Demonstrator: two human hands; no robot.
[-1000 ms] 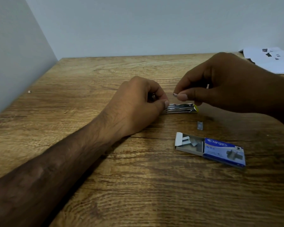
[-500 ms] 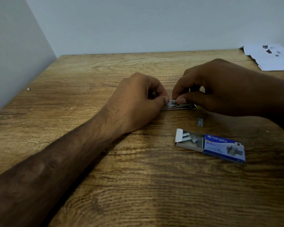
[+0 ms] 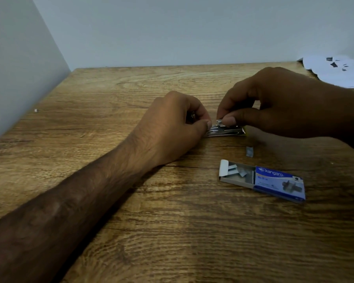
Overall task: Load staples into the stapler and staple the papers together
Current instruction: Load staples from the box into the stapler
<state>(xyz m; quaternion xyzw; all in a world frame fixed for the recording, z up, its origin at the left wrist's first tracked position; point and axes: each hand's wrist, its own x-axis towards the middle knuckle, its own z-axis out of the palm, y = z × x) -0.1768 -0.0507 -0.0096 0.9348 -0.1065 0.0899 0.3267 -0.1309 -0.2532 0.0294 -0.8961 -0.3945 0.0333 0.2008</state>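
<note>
1. Writing: the blue sleeve of the staple box [image 3: 278, 180] reads "kangaro" in white. The smaller print under it is too blurred to read, and the grey picture at the sleeve's right end is unclear.
2. Staple box lies on the wooden counter [image 3: 172, 231], nearer the camera than the stapler. Its grey tray is slid out to the left with the end flap up, and a few short staple pieces [image 3: 238, 171] lie loose in the tray.
3. Stapler [image 3: 226, 132] lies flat on the counter at centre, between the two hands. Its metal channel is exposed, with a yellow bit at its right end.
4. Left hand [image 3: 172, 127]: forearm rests across the counter from lower left. The fingers [image 3: 199, 112] are curled round the stapler's left end, thumb tip against the metal.
5. Right hand [image 3: 284, 103]: enters from the right, knuckles up. Thumb and forefinger pinch a short staple strip [image 3: 220, 121] just above the channel; contact with the channel cannot be told.
6. One loose staple piece [image 3: 249, 151] lies on the counter between stapler and box.
7. Papers [image 3: 339, 72], white with dark marks, lie at the far right corner, well apart from the stapler.
</note>
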